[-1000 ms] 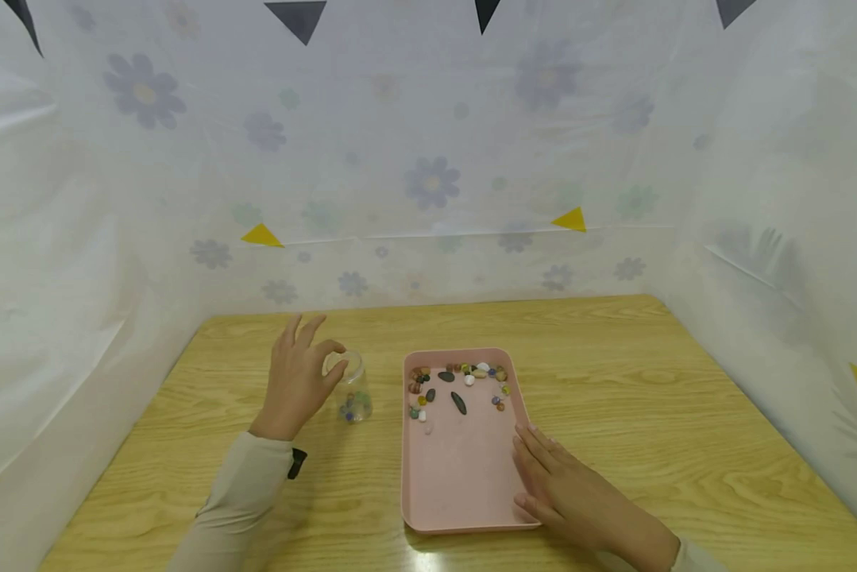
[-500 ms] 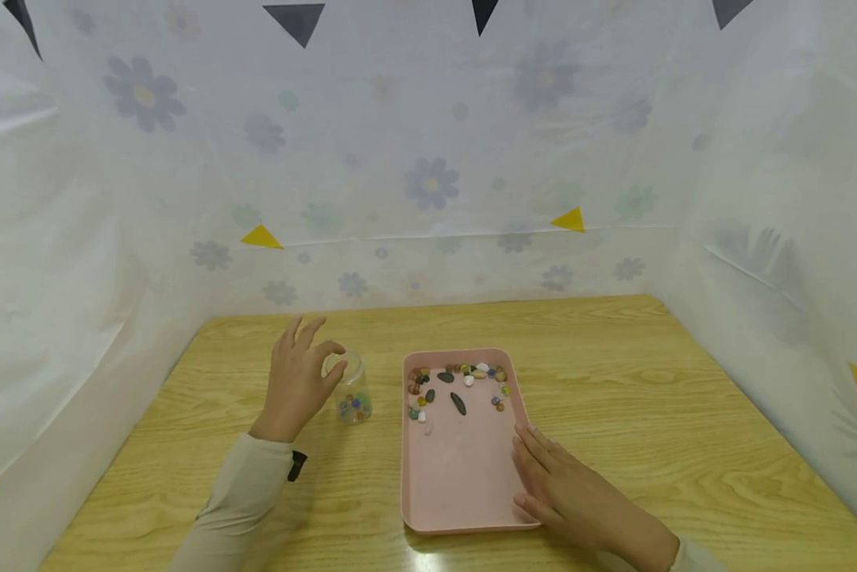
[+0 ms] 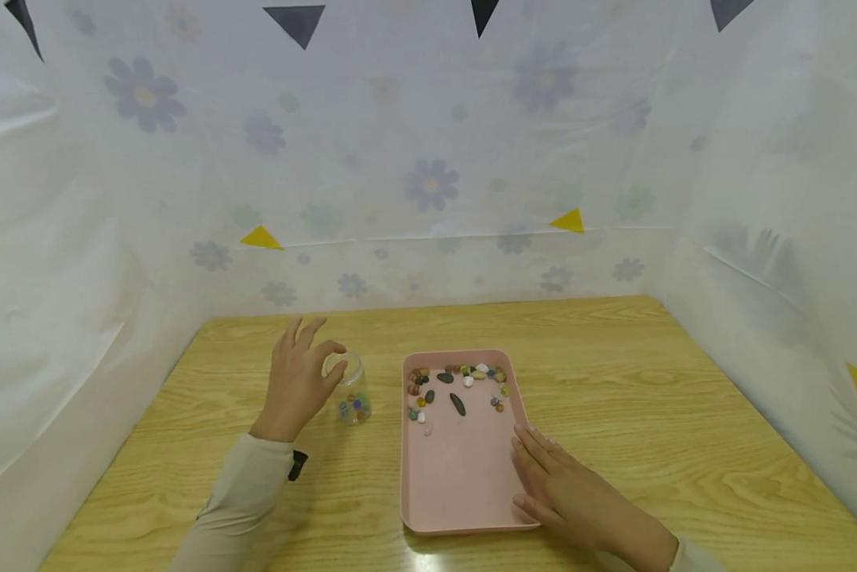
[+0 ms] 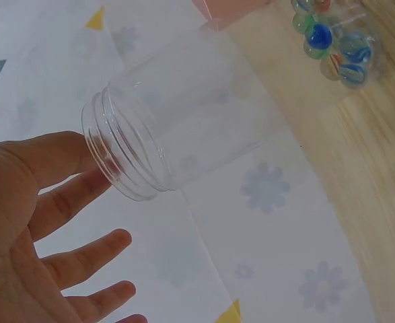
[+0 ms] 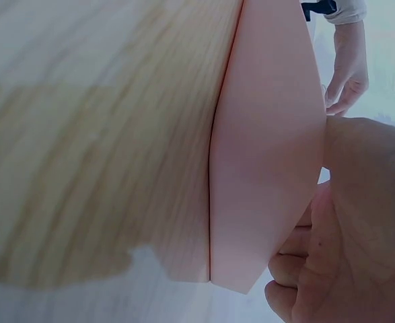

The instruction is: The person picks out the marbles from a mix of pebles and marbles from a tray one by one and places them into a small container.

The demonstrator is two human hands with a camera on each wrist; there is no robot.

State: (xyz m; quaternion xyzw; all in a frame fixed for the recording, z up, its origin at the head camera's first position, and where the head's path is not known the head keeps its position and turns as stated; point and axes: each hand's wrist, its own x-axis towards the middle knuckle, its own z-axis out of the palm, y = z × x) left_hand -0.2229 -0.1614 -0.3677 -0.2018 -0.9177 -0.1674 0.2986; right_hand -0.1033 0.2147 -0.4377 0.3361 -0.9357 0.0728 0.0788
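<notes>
A clear jar [image 3: 355, 381] stands on the table left of the pink tray, with several glass marbles [image 4: 318, 36] at its bottom. My left hand [image 3: 295, 383] pinches the jar's rim between thumb and forefinger, the other fingers spread. In the left wrist view, the two fingertips meet the threaded neck of the jar [image 4: 204, 108]. Against the right side of the pink tray [image 3: 471, 485] rests my right hand [image 3: 560, 488], its fingers straight and side by side over the rim. The right wrist view shows the tray's outer wall [image 5: 264, 148] beside the palm.
Several small coloured marbles and pebbles lie along the tray's far half, among them a long dark stone [image 3: 457, 404] and a white stone [image 3: 468, 381]. The wooden table [image 3: 650, 389] is bounded by pale flowered sheeting [image 3: 428, 119] at the back and sides.
The marbles in the jar lie in a slightly different arrangement than one second ago. Both hands and the tray hold the same places.
</notes>
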